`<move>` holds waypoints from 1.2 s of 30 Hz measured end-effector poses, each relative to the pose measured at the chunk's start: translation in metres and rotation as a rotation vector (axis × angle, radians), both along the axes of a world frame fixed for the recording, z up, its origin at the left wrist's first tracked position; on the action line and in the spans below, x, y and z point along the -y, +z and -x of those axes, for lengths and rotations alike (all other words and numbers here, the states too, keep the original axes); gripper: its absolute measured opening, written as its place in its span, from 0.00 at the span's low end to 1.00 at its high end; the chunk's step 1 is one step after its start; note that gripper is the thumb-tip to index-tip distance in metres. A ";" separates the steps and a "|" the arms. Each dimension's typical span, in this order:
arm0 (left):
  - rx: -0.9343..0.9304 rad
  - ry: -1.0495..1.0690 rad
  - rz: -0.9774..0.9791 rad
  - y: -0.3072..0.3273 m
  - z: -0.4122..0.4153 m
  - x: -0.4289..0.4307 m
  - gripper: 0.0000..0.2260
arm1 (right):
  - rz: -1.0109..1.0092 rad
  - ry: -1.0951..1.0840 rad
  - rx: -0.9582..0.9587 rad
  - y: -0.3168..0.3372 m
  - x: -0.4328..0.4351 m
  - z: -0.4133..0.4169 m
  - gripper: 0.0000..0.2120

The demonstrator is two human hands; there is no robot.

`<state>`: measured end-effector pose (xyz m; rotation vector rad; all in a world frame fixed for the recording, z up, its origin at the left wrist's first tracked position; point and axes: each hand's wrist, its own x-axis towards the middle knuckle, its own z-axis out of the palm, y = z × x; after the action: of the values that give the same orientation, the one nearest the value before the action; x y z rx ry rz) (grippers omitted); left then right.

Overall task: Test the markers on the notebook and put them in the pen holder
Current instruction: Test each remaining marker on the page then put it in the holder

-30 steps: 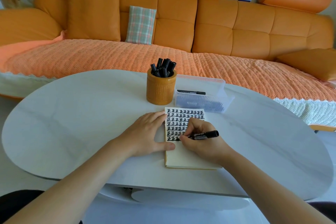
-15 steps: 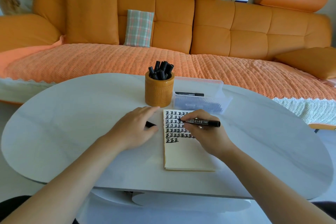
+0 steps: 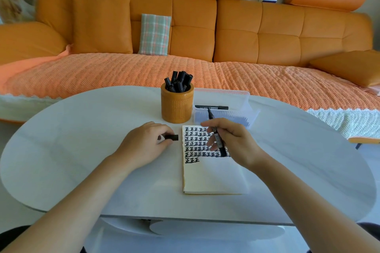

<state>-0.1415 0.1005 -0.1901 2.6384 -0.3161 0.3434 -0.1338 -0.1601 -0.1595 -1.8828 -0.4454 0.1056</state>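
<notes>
An open notebook (image 3: pixel 211 176) lies on the white table (image 3: pixel 82 150), its upper half filled with rows of black marks. My right hand (image 3: pixel 236 144) holds an uncapped black marker (image 3: pixel 217 137) above the notebook, nearly upright, tip pointing away from me. My left hand (image 3: pixel 144 146) rests on the table left of the notebook and pinches the black marker cap (image 3: pixel 171 137). Behind the notebook stands an orange pen holder (image 3: pixel 177 104) with several black markers (image 3: pixel 178 83) in it.
A clear plastic box (image 3: pixel 244 102) sits right of the pen holder, with one more capped black marker (image 3: pixel 211 107) lying in it. An orange sofa (image 3: pixel 226 37) runs behind the table. The table's near edge is close to my body.
My right hand stopped writing, lifted off the page and turned the marker from lying sideways to nearly upright. My left hand left the notebook and now shows the cap in its fingers.
</notes>
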 end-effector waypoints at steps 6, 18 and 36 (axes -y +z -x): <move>0.041 -0.062 0.071 0.005 0.002 0.009 0.07 | 0.389 -0.027 0.266 -0.002 0.004 -0.001 0.10; 0.062 -0.152 0.105 0.006 0.004 0.017 0.06 | 0.610 -0.055 0.342 -0.006 -0.001 0.002 0.11; -0.110 -0.294 0.268 0.010 0.016 0.045 0.11 | 0.876 0.020 0.632 -0.009 -0.010 0.007 0.27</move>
<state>-0.1575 0.0555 -0.1801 2.2967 -0.5712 0.1319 -0.1408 -0.1503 -0.1689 -2.7721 -0.9547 -0.3506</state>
